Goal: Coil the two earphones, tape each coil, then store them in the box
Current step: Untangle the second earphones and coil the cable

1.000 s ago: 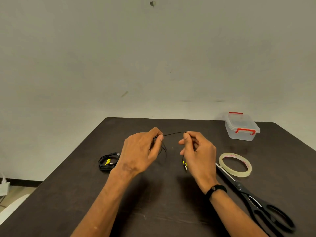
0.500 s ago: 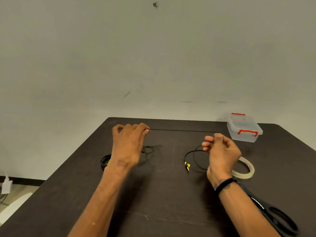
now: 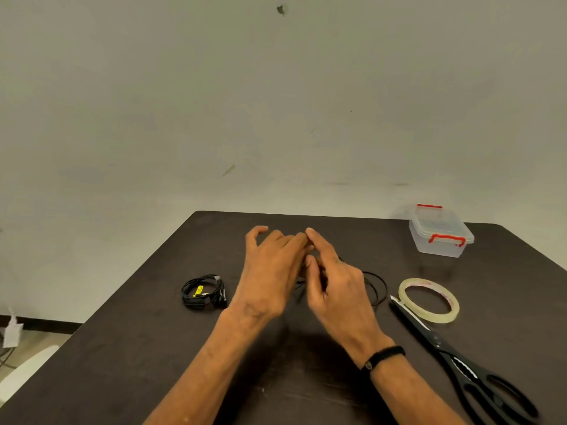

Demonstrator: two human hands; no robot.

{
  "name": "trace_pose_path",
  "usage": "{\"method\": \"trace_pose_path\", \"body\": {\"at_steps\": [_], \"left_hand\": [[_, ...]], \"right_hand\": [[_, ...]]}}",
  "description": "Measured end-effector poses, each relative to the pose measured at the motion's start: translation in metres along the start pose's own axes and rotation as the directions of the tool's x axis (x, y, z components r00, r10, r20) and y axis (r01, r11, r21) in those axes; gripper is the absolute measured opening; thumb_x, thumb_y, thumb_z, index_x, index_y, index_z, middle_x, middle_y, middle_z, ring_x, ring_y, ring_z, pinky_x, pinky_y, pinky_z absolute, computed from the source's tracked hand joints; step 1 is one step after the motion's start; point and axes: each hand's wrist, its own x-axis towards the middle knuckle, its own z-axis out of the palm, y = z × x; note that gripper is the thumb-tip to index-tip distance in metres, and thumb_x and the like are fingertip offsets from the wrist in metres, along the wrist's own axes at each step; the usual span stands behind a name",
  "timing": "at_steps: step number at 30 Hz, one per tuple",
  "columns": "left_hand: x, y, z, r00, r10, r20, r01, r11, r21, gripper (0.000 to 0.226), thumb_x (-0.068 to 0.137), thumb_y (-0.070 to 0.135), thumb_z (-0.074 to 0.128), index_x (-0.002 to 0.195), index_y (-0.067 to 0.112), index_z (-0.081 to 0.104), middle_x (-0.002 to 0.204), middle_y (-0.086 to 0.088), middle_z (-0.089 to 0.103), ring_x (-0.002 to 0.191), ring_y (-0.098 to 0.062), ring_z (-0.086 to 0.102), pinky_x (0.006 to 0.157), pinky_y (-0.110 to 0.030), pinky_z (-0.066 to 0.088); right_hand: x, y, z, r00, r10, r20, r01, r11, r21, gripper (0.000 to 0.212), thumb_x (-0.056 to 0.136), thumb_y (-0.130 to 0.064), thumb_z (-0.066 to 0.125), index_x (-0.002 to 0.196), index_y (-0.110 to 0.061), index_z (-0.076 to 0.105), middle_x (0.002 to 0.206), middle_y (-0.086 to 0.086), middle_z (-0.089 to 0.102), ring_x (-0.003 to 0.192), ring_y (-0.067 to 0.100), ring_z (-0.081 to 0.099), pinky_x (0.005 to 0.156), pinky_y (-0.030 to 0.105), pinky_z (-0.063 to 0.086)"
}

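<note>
Where hands (image 3: 302, 271) were apart, now together, earphone cable (image 3: 379, 286) slack

No text, brand, number or sign can be read anywhere. The yellow tag (image 3: 198, 290) on the coiled earphone (image 3: 203, 292) is too small and blurred to show whether it carries print. The inner rim of the tape roll (image 3: 429, 300) bears a faint reddish marking, but no letters can be made out in it. The clear box (image 3: 441, 234) with red clasps shows no label. The scissors (image 3: 454, 360) have pale marks along the blade and handle that cannot be read as characters.
</note>
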Motion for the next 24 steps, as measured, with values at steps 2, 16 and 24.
{"method": "trace_pose_path", "body": {"at_steps": [2,16,24], "left_hand": [[0.000,-0.003,0.002,1.000,0.001,0.027,0.000,1.000,-0.030,0.031,0.106,0.033,0.032,0.109,0.027,0.062,0.086,0.014,0.065,0.087,-0.016,0.061,0.109,-0.050,0.036],[0.004,-0.017,0.000,0.997,-0.081,0.012,0.081,0.997,-0.009,0.023,0.109,0.037,0.041,0.113,0.034,0.063,0.092,0.021,0.063,0.092,-0.011,0.057,0.103,-0.038,0.032],[0.002,-0.029,0.000,0.993,-0.117,0.009,0.117,0.992,-0.047,0.012,0.106,0.035,0.054,0.112,0.034,0.064,0.097,0.020,0.066,0.096,-0.011,0.060,0.105,-0.040,0.035]], "right_hand": [[0.001,0.001,-0.002,0.998,-0.002,-0.057,0.001,1.000,-0.018,0.042,0.106,-0.019,0.057,0.147,-0.009,0.056,0.095,0.000,0.076,0.073,0.001,0.067,0.075,0.020,0.059],[0.017,0.012,-0.025,0.914,0.290,-0.283,-0.269,0.957,0.110,0.014,0.104,-0.014,0.062,0.113,-0.021,0.070,0.093,-0.009,0.076,0.067,0.006,0.072,0.063,0.019,0.058],[0.025,0.021,-0.036,0.738,0.534,-0.413,-0.387,0.836,0.390,0.012,0.110,-0.022,0.051,0.109,-0.017,0.062,0.088,-0.004,0.076,0.059,0.016,0.072,0.053,0.036,0.058]]}}
